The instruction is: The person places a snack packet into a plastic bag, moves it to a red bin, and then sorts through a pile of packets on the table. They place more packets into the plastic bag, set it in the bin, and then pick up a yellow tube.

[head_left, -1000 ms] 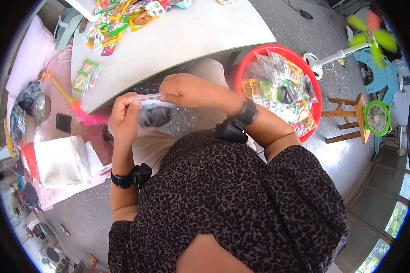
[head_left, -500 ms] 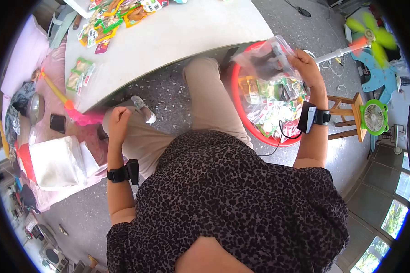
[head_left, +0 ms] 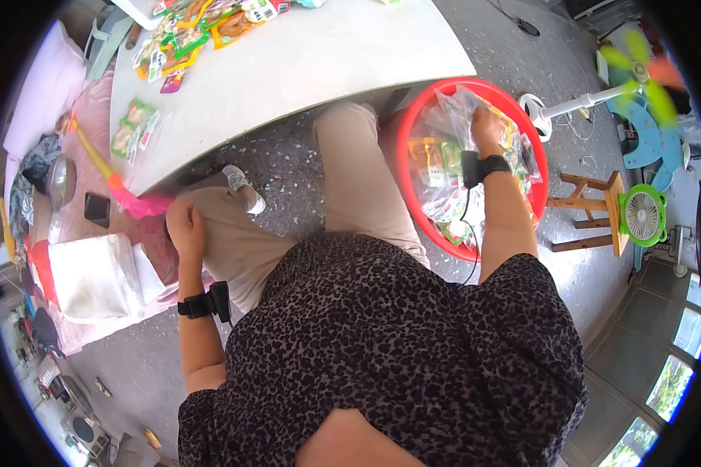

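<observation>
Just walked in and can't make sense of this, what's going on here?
A seated person is sorting snack packets. Their right hand reaches down into a red basin on the floor, among clear bags of packets; whether it grips one is hard to tell. The left hand rests on their knee, holding nothing. More loose packets lie on the white table in front. A fan sits on a wooden stool nearby.

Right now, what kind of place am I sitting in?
Probably a home or small workshop set up for packing snacks: a red basin full of bagged packets, loose snack packets on the white table, and floor fans nearby.
</observation>
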Motion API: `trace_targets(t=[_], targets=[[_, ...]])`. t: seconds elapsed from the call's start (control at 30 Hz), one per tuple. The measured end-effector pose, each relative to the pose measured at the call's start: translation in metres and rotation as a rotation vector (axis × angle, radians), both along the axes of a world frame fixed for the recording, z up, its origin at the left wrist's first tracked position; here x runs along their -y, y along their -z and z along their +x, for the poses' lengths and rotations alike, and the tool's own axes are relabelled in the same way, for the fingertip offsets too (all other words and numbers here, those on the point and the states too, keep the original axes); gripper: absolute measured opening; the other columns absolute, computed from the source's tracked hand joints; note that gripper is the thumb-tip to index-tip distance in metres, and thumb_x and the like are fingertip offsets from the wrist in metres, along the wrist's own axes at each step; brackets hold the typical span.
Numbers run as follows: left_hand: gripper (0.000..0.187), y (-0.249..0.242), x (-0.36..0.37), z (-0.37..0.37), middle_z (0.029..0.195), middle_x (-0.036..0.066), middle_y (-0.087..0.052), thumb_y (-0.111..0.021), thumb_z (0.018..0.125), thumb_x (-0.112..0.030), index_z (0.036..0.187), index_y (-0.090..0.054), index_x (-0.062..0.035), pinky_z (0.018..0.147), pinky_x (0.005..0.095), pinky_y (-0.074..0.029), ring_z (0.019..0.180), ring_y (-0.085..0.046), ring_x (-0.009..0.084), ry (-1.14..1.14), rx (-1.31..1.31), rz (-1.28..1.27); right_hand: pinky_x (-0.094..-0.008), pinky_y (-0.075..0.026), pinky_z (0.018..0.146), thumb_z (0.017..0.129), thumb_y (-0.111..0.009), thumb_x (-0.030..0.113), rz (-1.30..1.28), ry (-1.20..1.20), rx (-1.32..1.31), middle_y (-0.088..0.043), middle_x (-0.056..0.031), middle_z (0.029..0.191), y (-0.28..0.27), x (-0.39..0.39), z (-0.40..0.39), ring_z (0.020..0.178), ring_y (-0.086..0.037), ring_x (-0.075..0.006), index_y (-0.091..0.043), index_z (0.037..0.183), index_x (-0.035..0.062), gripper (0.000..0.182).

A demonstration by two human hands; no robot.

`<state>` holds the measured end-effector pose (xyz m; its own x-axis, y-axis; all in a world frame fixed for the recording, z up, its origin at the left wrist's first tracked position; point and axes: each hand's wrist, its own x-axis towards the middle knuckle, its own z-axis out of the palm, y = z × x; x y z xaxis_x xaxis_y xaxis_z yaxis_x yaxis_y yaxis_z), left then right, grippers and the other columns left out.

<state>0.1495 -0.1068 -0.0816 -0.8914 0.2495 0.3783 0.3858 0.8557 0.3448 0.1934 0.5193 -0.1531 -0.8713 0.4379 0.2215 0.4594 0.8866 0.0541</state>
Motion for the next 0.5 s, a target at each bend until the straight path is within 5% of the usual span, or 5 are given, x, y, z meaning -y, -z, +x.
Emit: trace_targets(t=[0.2,0.5], targets=[[0.010,0.001,-0.002,0.001,0.085,0.013,-0.052,-0.051,0.067,-0.009,0.075,-0.053,-0.0029,0.074,0.0386,-0.035,0.083,-0.047,0.0297,-0.026,-0.043,-0.113,-0.0474,-0.037,0.080,0.076,-0.043,0.017,-0.271,0.036,0.517,-0.048,-0.0053,0.105,0.108,0.085,0.022,0.103,-0.043,-0.0222,-0.056,0.089,0.0129,0.019],[0.010,-0.002,-0.017,-0.005,0.088,0.008,-0.052,-0.053,0.065,-0.012,0.074,-0.053,-0.0059,0.077,0.0388,-0.034,0.088,-0.047,0.0277,-0.110,-0.031,-0.166,-0.0421,-0.039,0.079,0.072,-0.044,0.013,-0.278,-0.077,0.417,-0.049,-0.0052,0.104,0.091,0.090,0.021,0.101,-0.043,-0.0252,-0.054,0.090,0.0116,0.021]])
